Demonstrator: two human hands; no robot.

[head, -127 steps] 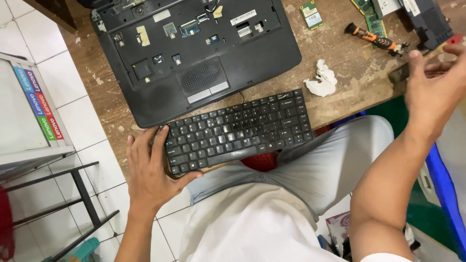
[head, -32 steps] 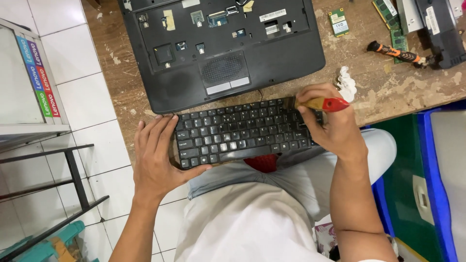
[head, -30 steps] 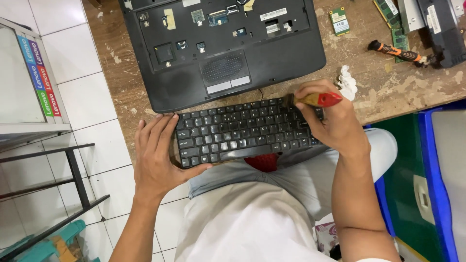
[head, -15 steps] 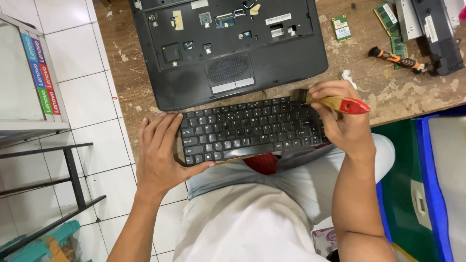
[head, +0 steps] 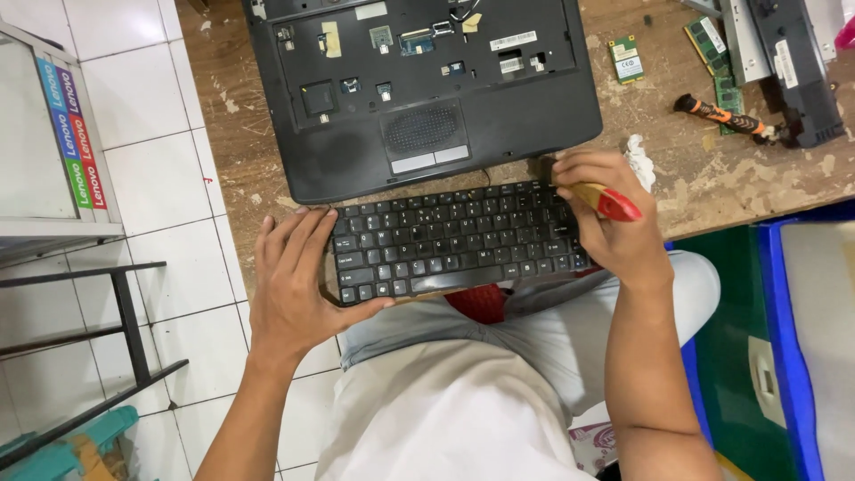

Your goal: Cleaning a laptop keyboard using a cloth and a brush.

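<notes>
Shelf: a white shelf unit (head: 40,178) with a coloured strip stands at my far left, well apart from the work.
Left hand: my left hand (head: 289,276) lies flat on the left end of the keyboard, fingers (head: 303,233) spread and pressing down, thumb hooked under the near edge; it pins rather than grips.
Keyboard: the loose black keyboard (head: 454,239) rests partly on the near edge of the wooden surface (head: 223,134) and partly over my lap.
Laptop: the opened black laptop base (head: 427,89) sits just behind the keyboard, its small connectors bare.
Right hand: my right hand (head: 606,214) is clenched around a brush (head: 597,196) with a wooden handle and red tip; its bristles meet the keyboard's top right corner.
Tissue: a crumpled white tissue (head: 639,160) lies just beside my right hand.
Further right: a screwdriver (head: 721,114) with an orange and black handle and green circuit cards (head: 623,58) lie near the surface's far side.
Risk: I judge the keyboard could tip off the edge if my left hand eases; hard strokes might pop a key loose or sweep dust into the laptop base.
</notes>
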